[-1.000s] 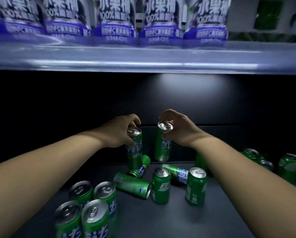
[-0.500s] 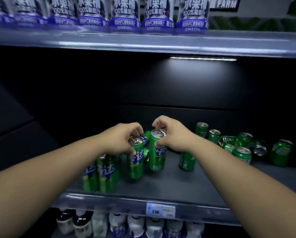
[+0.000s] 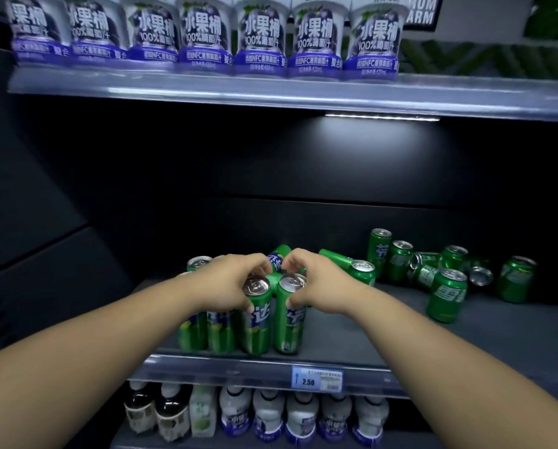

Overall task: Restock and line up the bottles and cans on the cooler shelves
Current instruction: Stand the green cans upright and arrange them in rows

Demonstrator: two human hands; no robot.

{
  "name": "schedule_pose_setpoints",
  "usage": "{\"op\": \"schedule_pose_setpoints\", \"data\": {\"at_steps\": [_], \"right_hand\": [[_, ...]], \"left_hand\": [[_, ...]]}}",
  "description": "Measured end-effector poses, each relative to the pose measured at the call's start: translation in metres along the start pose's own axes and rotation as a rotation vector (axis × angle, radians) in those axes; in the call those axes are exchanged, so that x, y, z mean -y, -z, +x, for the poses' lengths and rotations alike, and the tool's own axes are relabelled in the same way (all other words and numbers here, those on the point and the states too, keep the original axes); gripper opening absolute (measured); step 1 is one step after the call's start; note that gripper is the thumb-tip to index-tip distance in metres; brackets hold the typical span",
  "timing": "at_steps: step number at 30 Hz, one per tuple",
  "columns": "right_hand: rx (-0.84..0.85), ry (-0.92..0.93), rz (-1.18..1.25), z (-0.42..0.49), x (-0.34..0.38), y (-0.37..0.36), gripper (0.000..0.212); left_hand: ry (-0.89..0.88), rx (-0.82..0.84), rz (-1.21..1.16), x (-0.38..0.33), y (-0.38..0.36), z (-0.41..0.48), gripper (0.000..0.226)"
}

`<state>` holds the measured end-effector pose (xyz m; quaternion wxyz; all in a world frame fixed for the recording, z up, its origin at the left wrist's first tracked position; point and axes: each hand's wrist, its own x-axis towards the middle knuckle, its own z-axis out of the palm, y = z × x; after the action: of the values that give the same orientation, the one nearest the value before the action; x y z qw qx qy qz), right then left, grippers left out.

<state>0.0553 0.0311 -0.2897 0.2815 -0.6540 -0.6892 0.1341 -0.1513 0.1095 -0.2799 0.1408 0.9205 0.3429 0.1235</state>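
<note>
So the front row reads straight, I am gripping one tall green aluminium can (image 3: 256,319) in my left hand (image 3: 229,286) and another tall green aluminium can (image 3: 289,315) in my right hand (image 3: 316,286), setting both at the near edge of the grey metal shelf (image 3: 352,338).

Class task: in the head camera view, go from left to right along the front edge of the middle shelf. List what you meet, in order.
Two upright green cans → can in the left hand → can in the right hand → bare shelf → lone upright can.

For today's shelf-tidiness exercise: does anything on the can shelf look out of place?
Yes. Several green cans lie on their sides: one behind the hands, one right of them, and a jumble at the far right. The front row stands upright, with the left hand and right hand each on a can.
</note>
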Motion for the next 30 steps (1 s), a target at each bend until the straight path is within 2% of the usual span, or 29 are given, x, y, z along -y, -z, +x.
{"op": "schedule_pose_setpoints", "data": {"at_steps": [7, 10, 13, 17, 20, 26, 30], "right_hand": [[-0.006, -0.083, -0.038, -0.006, 0.014, -0.011, 0.062], [-0.067, -0.135, 0.013, -0.010, 0.015, -0.019, 0.054], [-0.109, -0.183, 0.077, -0.016, 0.013, -0.025, 0.045], [-0.142, -0.221, 0.187, -0.020, 0.013, -0.032, 0.061], [-0.172, -0.264, 0.173, -0.021, 0.011, -0.037, 0.059], [-0.161, -0.285, 0.179, -0.021, 0.012, -0.038, 0.069], [-0.204, -0.322, 0.148, -0.019, 0.008, -0.042, 0.063]], "left_hand": [[-0.071, 0.071, 0.017, 0.013, 0.000, 0.002, 0.066], [-0.106, 0.083, 0.050, 0.017, -0.003, 0.004, 0.065], [-0.098, 0.058, -0.044, 0.021, -0.007, 0.005, 0.067], [-0.064, -0.009, -0.026, 0.023, -0.013, 0.007, 0.068], [-0.060, -0.018, -0.001, 0.025, -0.016, 0.010, 0.059], [-0.100, -0.022, 0.034, 0.028, -0.013, 0.012, 0.054], [-0.152, -0.069, 0.059, 0.025, -0.013, 0.008, 0.050]]}}
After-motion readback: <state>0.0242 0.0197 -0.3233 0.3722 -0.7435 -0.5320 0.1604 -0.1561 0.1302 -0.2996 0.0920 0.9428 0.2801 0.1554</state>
